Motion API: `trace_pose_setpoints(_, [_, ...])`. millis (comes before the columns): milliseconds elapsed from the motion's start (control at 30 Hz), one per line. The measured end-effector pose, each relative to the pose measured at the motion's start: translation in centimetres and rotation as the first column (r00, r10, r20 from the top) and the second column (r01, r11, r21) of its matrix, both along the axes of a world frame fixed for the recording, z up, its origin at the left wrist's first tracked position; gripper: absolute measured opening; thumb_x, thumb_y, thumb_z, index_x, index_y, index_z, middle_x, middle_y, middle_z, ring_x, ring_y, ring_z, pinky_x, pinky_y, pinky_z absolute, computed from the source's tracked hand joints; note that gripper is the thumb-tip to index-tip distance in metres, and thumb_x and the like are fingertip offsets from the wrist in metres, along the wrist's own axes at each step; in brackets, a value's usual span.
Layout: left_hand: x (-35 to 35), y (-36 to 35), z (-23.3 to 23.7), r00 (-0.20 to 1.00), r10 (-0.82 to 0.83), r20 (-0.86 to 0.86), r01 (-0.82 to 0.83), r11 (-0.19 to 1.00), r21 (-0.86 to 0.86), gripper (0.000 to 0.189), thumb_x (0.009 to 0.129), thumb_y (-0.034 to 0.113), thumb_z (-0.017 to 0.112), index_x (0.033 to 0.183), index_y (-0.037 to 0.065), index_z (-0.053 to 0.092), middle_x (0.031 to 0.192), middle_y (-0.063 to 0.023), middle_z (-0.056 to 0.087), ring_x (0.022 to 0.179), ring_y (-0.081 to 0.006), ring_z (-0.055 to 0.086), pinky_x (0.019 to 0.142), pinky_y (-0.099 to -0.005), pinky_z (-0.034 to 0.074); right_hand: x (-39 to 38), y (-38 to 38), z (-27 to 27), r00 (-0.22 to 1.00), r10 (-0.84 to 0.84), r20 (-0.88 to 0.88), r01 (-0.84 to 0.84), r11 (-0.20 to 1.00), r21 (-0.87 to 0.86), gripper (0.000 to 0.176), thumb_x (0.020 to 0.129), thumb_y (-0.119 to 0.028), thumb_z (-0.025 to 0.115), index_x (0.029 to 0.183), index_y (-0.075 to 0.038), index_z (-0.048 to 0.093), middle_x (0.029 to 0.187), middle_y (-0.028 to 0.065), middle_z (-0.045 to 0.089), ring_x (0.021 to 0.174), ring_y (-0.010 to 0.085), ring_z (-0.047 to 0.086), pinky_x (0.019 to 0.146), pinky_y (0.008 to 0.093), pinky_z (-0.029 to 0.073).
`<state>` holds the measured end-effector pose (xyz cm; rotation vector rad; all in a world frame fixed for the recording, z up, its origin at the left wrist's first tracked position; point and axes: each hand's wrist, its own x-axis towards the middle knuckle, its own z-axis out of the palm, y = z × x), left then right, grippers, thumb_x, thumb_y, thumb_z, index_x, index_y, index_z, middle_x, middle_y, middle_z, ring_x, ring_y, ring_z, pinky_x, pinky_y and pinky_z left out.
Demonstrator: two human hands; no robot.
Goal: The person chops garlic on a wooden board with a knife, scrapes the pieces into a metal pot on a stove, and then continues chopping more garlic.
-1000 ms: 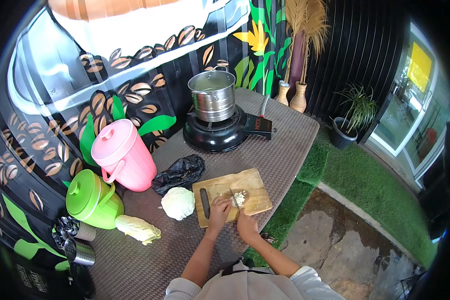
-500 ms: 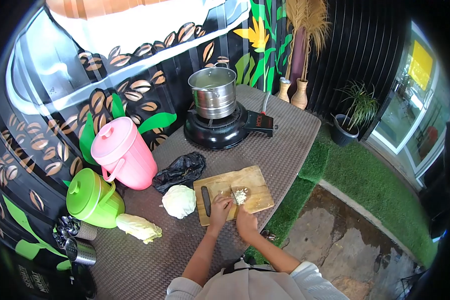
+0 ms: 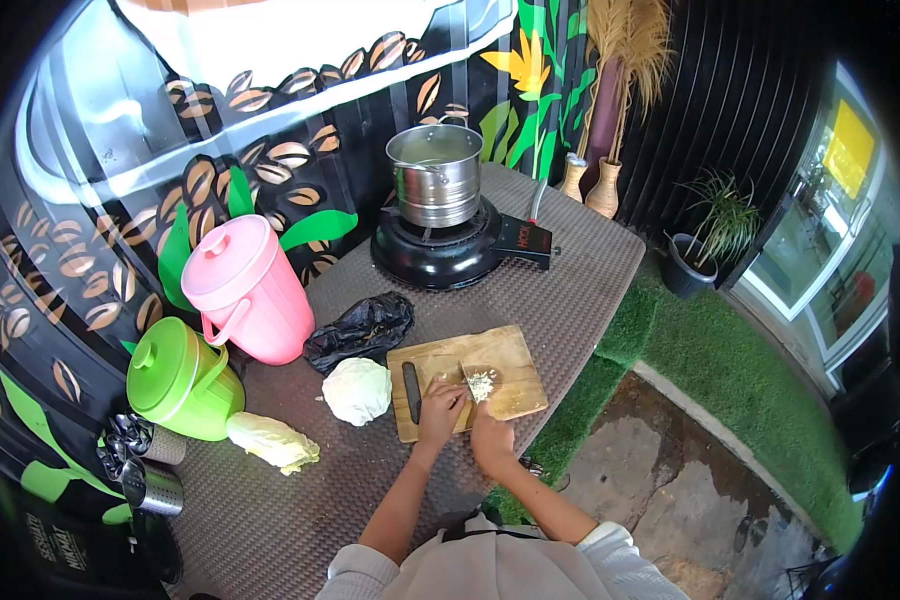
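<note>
On the wooden cutting board (image 3: 512,350), chopped pale pieces (image 3: 481,384) lie beside a knife blade (image 3: 467,379). My right hand (image 3: 491,438) is closed round the knife's handle, which its fingers hide. Just left of the blade, my left hand (image 3: 440,408) rests on the board with its fingers bent together; what they press on is too small to make out. A round pale cabbage (image 3: 357,391) sits left of the board, and a longer leafy cabbage (image 3: 273,443) lies farther left.
A metal pot (image 3: 436,180) stands on a black stove (image 3: 435,250) at the back of the table (image 3: 580,260). A black plastic bag (image 3: 360,330), a pink jug (image 3: 255,290), a green jug (image 3: 182,380) and metal holders (image 3: 153,488) line the left side.
The view has shifted slightly, so the jugs and vegetables appear a little higher. Both hands keep nearly the same place on the board.
</note>
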<state>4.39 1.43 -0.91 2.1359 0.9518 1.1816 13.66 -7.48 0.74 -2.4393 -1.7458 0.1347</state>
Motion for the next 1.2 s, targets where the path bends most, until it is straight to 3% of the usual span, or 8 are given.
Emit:
trace_pose_setpoints(233, [-0.1, 0.1, 0.0, 1.0, -0.004, 0.03, 0.004, 1.0, -0.008, 0.011, 0.079, 0.009, 0.067, 0.086, 0.001, 0.071, 0.089, -0.0111, 0.07, 0.088, -0.025, 0.062, 0.104, -0.0426, 0.036, 1.2, 0.1, 3.9, 0.986, 0.05, -0.159, -0.061, 0.996, -0.066, 0.024, 0.086, -0.012, 0.051, 0.104, 0.003, 0.045, 0.074, 0.019, 0.067, 0.069, 0.0322, 0.069, 0.058, 0.0393, 0.055])
trace_pose_setpoints(467, [-0.1, 0.0, -0.2, 0.999, 0.03, -0.009, -0.031, 0.999, -0.038, 0.011, 0.078, 0.009, 0.068, 0.086, 0.003, 0.072, 0.088, -0.0113, 0.069, 0.088, -0.0255, 0.061, 0.106, -0.0451, 0.034, 0.4, 0.2, -0.1, 0.988, -0.025, -0.153, 0.024, 1.0, -0.004, 0.038, 0.084, -0.013, 0.054, 0.114, 0.006, 0.042, 0.077, 0.0208, 0.067, 0.071, 0.0331, 0.069, 0.061, 0.0398, 0.056])
trace_pose_setpoints(667, [-0.1, 0.0, -0.4, 0.999, 0.038, 0.014, -0.037, 0.999, -0.034, 0.012, 0.078, 0.011, 0.069, 0.087, 0.004, 0.072, 0.088, -0.0112, 0.069, 0.088, -0.025, 0.06, 0.108, -0.0472, 0.031, 1.5, 0.1, 3.8, 0.978, 0.137, -0.155, -0.155, 0.982, -0.11, 0.031, 0.087, -0.012, 0.047, 0.112, 0.006, 0.042, 0.079, 0.0207, 0.067, 0.074, 0.0337, 0.069, 0.063, 0.0401, 0.056])
trace_pose_setpoints(767, [-0.1, 0.3, -0.4, 0.999, 0.033, -0.011, -0.034, 0.999, -0.009, 0.012, 0.078, 0.011, 0.069, 0.086, 0.003, 0.072, 0.088, -0.0107, 0.07, 0.09, -0.0247, 0.06, 0.109, -0.0476, 0.029, -0.1, -0.8, 0.8, 0.986, 0.019, -0.166, -0.038, 0.993, -0.112, 0.028, 0.088, -0.012, 0.047, 0.11, 0.005, 0.044, 0.081, 0.0215, 0.067, 0.076, 0.0338, 0.069, 0.064, 0.0398, 0.056])
trace_pose_setpoints(867, [-0.2, -0.1, -0.1, 0.999, 0.027, -0.043, -0.027, 1.0, -0.011, 0.013, 0.078, 0.012, 0.069, 0.086, 0.003, 0.072, 0.088, -0.0101, 0.07, 0.09, -0.0244, 0.061, 0.11, -0.0481, 0.027, -0.4, -0.7, -1.3, 1.0, 0.003, -0.014, -0.002, 0.997, 0.074, 0.025, 0.089, -0.013, 0.046, 0.107, 0.004, 0.044, 0.083, 0.0226, 0.067, 0.077, 0.0344, 0.068, 0.065, 0.0405, 0.056])
trace_pose_setpoints(933, [0.0, -0.1, 0.1, 0.998, 0.036, -0.043, -0.036, 0.999, 0.002, 0.012, 0.078, 0.011, 0.068, 0.086, 0.002, 0.072, 0.089, -0.0101, 0.07, 0.09, -0.0243, 0.061, 0.111, -0.048, 0.025, 0.6, 0.8, 1.7, 0.968, -0.004, -0.251, -0.023, 0.994, -0.105, 0.027, 0.086, -0.012, 0.05, 0.107, 0.004, 0.044, 0.086, 0.0243, 0.066, 0.082, 0.0361, 0.068, 0.07, 0.0431, 0.055])
trace_pose_setpoints(1067, [0.1, -0.2, 0.4, 0.997, 0.032, -0.064, -0.028, 0.997, 0.066, 0.012, 0.079, 0.009, 0.067, 0.086, 0.001, 0.072, 0.088, -0.0108, 0.07, 0.09, -0.0248, 0.061, 0.111, -0.0475, 0.026, 2.6, 1.6, 3.9, 0.939, 0.036, -0.341, -0.085, 0.988, -0.128, 0.028, 0.09, -0.015, 0.046, 0.107, 0.007, 0.045, 0.084, 0.0271, 0.065, 0.082, 0.0415, 0.065, 0.073, 0.0499, 0.051])
trace_pose_setpoints(1200, [0.1, -0.3, -0.2, 0.996, 0.059, -0.066, -0.054, 0.996, 0.077, 0.012, 0.077, 0.008, 0.067, 0.086, 0.001, 0.071, 0.088, -0.0121, 0.069, 0.088, -0.0251, 0.061, 0.111, -0.0459, 0.027, 1.0, -0.4, 2.4, 0.95, 0.015, -0.31, -0.058, 0.99, -0.13, 0.028, 0.089, -0.015, 0.046, 0.108, 0.006, 0.044, 0.084, 0.0269, 0.065, 0.082, 0.0408, 0.065, 0.072, 0.0483, 0.052])
